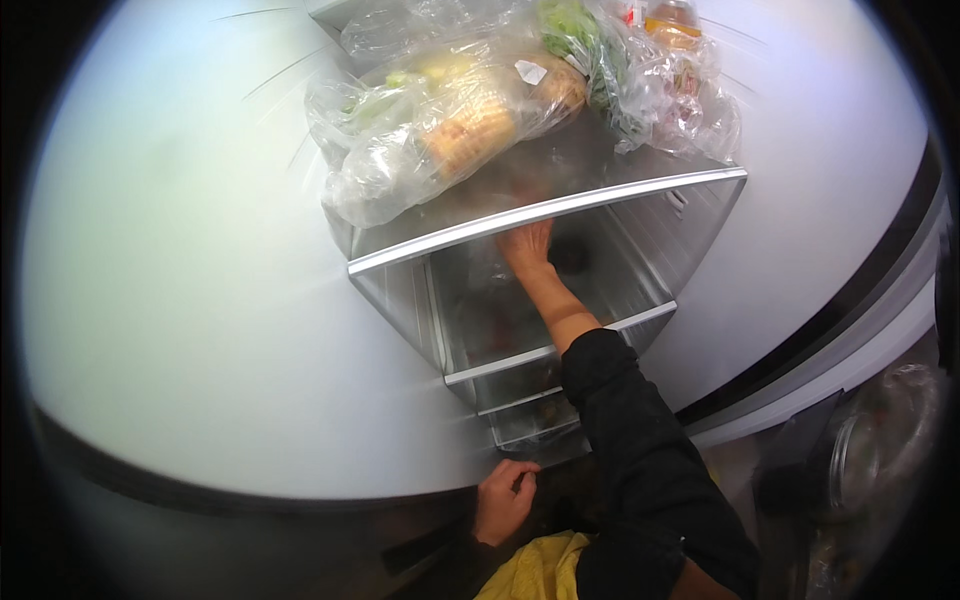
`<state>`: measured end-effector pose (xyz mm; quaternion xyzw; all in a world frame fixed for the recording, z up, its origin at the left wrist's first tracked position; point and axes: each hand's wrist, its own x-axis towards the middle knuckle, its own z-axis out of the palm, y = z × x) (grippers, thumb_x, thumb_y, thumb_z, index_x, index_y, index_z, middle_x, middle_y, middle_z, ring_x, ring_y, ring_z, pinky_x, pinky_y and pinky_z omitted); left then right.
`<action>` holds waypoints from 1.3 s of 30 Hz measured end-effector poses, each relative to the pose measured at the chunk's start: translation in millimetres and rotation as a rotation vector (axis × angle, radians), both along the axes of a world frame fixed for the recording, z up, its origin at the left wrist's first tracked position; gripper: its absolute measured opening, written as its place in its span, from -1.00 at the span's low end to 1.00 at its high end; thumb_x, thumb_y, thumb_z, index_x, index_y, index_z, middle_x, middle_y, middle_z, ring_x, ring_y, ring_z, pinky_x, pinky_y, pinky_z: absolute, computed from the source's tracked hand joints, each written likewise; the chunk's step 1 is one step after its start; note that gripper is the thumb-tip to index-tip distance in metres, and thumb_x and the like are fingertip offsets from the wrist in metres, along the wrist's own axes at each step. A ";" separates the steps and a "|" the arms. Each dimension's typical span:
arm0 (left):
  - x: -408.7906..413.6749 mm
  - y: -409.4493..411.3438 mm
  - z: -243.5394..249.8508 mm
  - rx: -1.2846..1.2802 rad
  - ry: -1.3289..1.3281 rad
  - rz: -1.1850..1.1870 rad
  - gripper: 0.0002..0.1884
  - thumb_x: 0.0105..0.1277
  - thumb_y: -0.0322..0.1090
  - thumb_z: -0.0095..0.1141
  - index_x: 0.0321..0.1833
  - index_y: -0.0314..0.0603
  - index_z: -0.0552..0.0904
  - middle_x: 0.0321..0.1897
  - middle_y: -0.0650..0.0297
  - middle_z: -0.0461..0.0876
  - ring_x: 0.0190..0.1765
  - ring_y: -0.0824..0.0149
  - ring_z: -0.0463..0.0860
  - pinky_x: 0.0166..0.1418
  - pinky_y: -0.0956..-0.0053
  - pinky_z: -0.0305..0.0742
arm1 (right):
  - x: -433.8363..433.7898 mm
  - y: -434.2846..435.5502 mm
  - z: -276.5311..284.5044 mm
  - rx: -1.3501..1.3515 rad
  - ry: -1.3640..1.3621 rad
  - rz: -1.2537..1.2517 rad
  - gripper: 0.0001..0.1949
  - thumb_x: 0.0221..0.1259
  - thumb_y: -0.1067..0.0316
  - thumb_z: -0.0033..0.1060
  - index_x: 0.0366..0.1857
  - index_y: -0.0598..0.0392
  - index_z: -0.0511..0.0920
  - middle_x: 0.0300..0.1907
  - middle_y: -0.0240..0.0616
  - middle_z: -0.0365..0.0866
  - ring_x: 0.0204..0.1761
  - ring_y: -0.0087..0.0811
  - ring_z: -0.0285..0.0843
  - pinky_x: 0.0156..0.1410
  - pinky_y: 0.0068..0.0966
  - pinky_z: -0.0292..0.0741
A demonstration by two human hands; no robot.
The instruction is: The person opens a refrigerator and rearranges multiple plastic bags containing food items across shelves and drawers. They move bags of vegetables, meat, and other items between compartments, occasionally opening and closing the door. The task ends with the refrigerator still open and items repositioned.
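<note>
My right hand reaches into an open refrigerator, over the middle glass shelf. The white front trim of the upper glass shelf crosses in front of its fingers, so I cannot tell if they hold anything. Lower down, outside the shelves, my left hand is loosely curled with nothing visible in it. On the upper shelf, corn cobs lie in a clear plastic bag. A bag of leafy greens sits to their right.
A bottle with an orange label stands at the upper right. Smooth white refrigerator walls flank the shelves. Lower shelves lie in shadow beneath. At the lower right are a jar and plastic wrapping.
</note>
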<state>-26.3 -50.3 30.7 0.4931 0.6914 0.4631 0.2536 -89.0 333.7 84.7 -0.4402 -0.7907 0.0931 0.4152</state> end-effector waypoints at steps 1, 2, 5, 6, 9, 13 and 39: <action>-0.5 -1.5 -1.5 0.005 0.002 0.010 -0.86 0.29 -0.48 0.19 -0.14 -0.23 0.73 -0.32 0.12 0.66 -0.33 0.20 0.69 -0.23 0.42 0.55 | -2.4 -3.5 0.0 0.079 -0.084 -0.056 -0.63 0.31 0.09 0.18 0.12 -0.01 0.61 0.14 -0.07 0.63 0.22 0.00 0.55 0.35 -0.11 0.46; -1.1 -3.8 -3.7 0.007 0.003 0.026 -0.87 0.29 -0.48 0.19 -0.14 -0.23 0.73 -0.32 0.12 0.66 -0.33 0.20 0.69 -0.23 0.42 0.55 | -7.6 -7.0 -2.6 0.157 -0.169 -0.106 -0.62 0.32 0.07 0.16 0.12 -0.02 0.62 0.14 -0.07 0.64 0.21 -0.02 0.57 0.31 -0.11 0.49; -0.4 -2.1 0.5 0.005 0.006 0.032 -0.87 0.29 -0.48 0.19 -0.14 -0.23 0.73 -0.32 0.12 0.66 -0.33 0.20 0.69 -0.22 0.42 0.56 | -20.6 32.2 -38.1 0.200 -0.074 0.095 -0.56 0.35 -0.03 0.09 0.18 -0.06 0.59 0.16 -0.11 0.64 0.17 -0.03 0.61 0.26 -0.10 0.54; 0.3 -0.8 2.6 0.000 0.006 0.033 -0.87 0.29 -0.48 0.19 -0.15 -0.23 0.73 -0.32 0.12 0.66 -0.33 0.20 0.69 -0.22 0.42 0.56 | -29.4 50.6 -48.9 0.205 -0.042 0.135 -0.55 0.36 -0.06 0.07 0.20 -0.08 0.58 0.18 -0.12 0.63 0.18 -0.01 0.61 0.27 -0.09 0.54; 2.2 9.1 -1.6 0.072 0.012 0.007 -0.87 0.29 -0.48 0.18 -0.16 -0.22 0.73 -0.33 0.12 0.66 -0.32 0.21 0.69 -0.22 0.43 0.56 | -32.7 102.8 -63.4 0.131 -0.028 0.201 -0.51 0.38 -0.10 0.03 0.28 -0.11 0.52 0.26 -0.13 0.58 0.23 0.03 0.56 0.32 -0.08 0.49; 2.0 8.8 -4.8 0.024 -0.012 0.017 -0.88 0.31 -0.49 0.16 -0.18 -0.25 0.74 -0.31 0.12 0.70 -0.28 0.26 0.71 -0.20 0.45 0.56 | -53.9 64.4 -84.6 -0.302 0.215 0.324 -0.21 0.27 -0.02 0.21 0.48 0.23 0.18 0.54 0.17 0.09 0.58 0.10 0.01 0.61 -0.09 0.09; 1.2 -17.3 -43.3 -0.185 0.016 -0.292 -0.79 0.42 -0.33 0.07 -0.04 -0.28 0.69 -0.21 0.02 0.68 -0.13 0.02 0.68 -0.02 0.25 0.54 | 148.7 -157.6 -15.0 -0.256 1.022 0.319 -0.71 0.50 0.20 0.00 -0.35 0.14 0.58 -0.44 -0.35 0.59 -0.44 -0.59 0.52 -0.25 -0.59 0.47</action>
